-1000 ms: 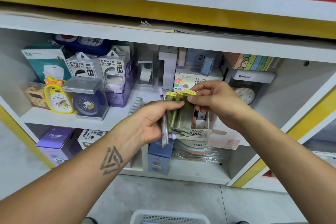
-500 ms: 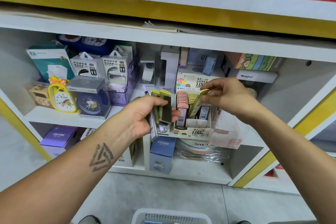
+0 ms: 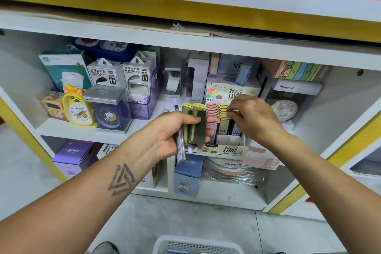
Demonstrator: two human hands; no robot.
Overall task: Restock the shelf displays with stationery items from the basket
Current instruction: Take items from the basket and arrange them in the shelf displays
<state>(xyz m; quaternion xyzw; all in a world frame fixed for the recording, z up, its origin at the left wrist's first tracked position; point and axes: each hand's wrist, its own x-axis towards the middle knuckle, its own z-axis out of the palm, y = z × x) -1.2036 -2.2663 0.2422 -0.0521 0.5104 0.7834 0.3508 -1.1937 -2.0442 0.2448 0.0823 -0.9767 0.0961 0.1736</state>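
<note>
Fingers point(image 3: 231, 110) of our right hand point(image 3: 254, 117) now pinch a yellow lead case point(image 3: 223, 108) down among the rows in the display box point(image 3: 224, 148); a moment ago it hung tilted above them. We see the white shelf point(image 3: 68, 130) unchanged, the basket point(image 3: 198, 245) near at the bottom edge. Our left hand point(image 3: 175, 134), just left of the box, still grips the remaining yellow cases point(image 3: 195, 123) and a pen point(image 3: 179, 130), upright.
</note>
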